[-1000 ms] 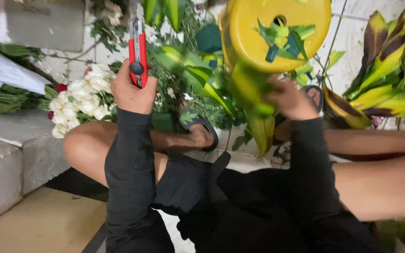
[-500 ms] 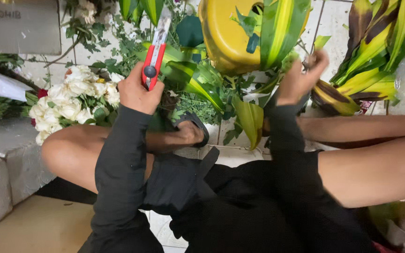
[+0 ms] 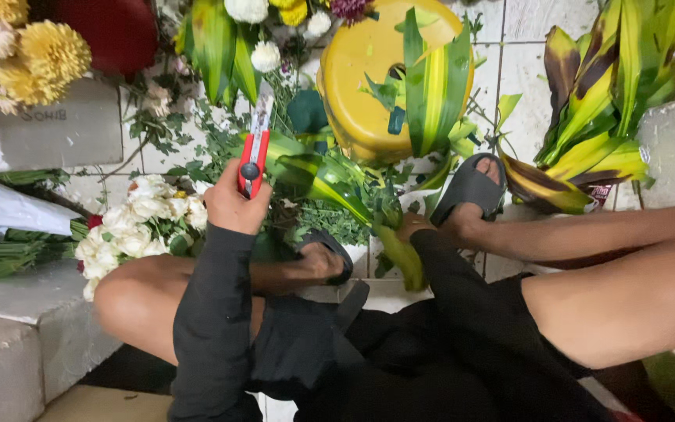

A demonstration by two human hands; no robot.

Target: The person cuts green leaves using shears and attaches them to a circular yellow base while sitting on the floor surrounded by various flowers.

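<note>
Red-handled shears (image 3: 253,156), green-yellow striped leaves (image 3: 330,184)

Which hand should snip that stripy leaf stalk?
Probably the left hand: it holds the red pruning shears, blades pointing up by the striped leaves. The right hand is low down, gripping the leaf stalk.

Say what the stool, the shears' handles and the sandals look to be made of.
Stool: likely moulded plastic; even yellow colour, soft sheen, rounded edges.
Shears in the left hand: handles look like red plastic or coated grips, smooth and glossy; the blades look like pale metal.
Sandals: probably rubber or foam; matte dark grey, thick soft strap.
</note>
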